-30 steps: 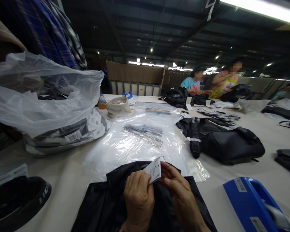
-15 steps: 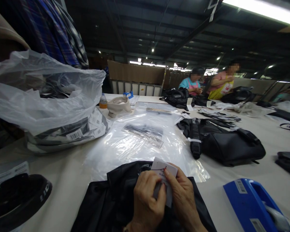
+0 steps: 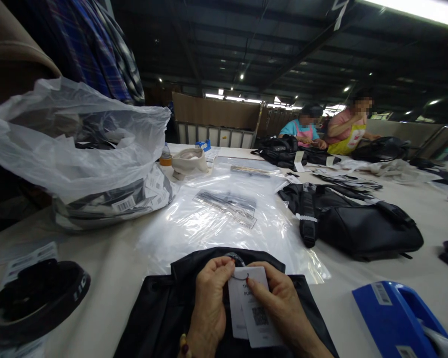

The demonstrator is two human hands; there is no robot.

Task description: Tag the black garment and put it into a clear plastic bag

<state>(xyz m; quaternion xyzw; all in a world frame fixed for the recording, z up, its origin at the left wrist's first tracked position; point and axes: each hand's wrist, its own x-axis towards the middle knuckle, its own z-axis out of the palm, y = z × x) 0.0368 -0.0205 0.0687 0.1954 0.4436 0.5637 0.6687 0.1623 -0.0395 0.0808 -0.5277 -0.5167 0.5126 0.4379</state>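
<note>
A black bag (image 3: 160, 318) with a smooth, leathery surface lies in front of me, and both hands are over it. Two white hang tags (image 3: 259, 318), printed with text and a QR code, hang from a thin dark string (image 3: 242, 277). My left hand (image 3: 211, 303) is closed in a pinch at the string beside the tags' top left corner. With thumb and fingers, my right hand (image 3: 281, 298) grips the front tag near its upper edge. Behind the fingertips shows part of the bag's top loop (image 3: 235, 258).
Flat clear plastic bags (image 3: 179, 223) lie beyond the black bag. A full plastic sack (image 3: 108, 164) and a black tape roll (image 3: 41, 303) are left. To the right are another black bag (image 3: 366, 228) and a blue dispenser-like tool (image 3: 399, 318). Two people work at the far side.
The hands have moved apart slightly, and the tags now hang spread with their printed faces showing. My left hand has shifted from over the tags to their upper left corner.
</note>
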